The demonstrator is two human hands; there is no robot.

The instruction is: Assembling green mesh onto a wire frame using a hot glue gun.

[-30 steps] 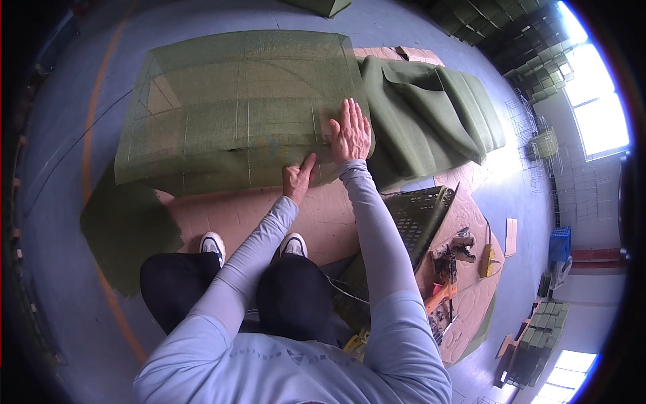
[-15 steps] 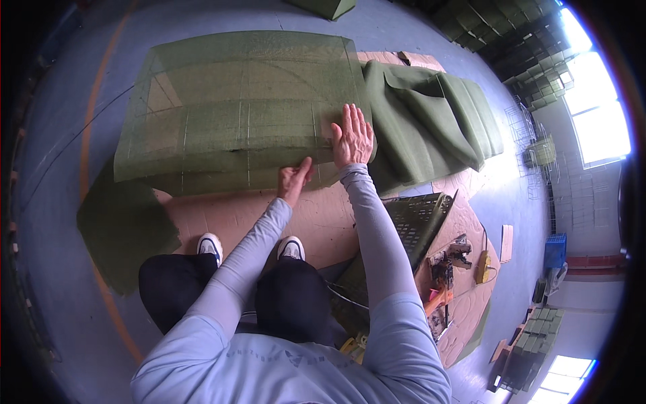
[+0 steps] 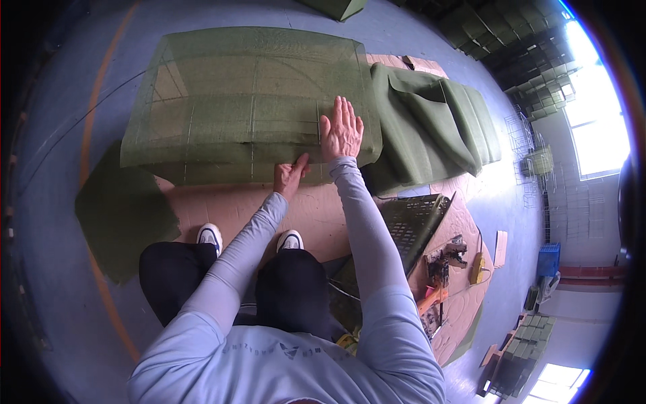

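Your right hand [image 3: 342, 135] is flat, with its fingers straight and close together. Its palm is down on the green mesh sheet [image 3: 215, 128], close to the sheet's right end. Your left hand [image 3: 289, 176] is lower and a little to the left, at the sheet's near edge. Its fingers look curled in, but I cannot tell if they pinch the edge or just touch it.

The mesh sheet is in front of both hands, and most of it spreads out to the left of them. It lies over a wire frame [image 3: 253, 135], and you can see the thin wires through it. Brown cardboard [image 3: 222, 205] lies under that, and it shows just below your left hand. A heap of green mesh cloth [image 3: 431, 135] sits to the right of your right hand.

The step now looks like making the sheet flat and lining up its near edge on the wires. The next move seems to call for a soft, steady press from your right hand, so the sheet does not slide. Your left hand would need to feel along the edge and bring it snug to the wire, with no pulling, because thin mesh may wrinkle.
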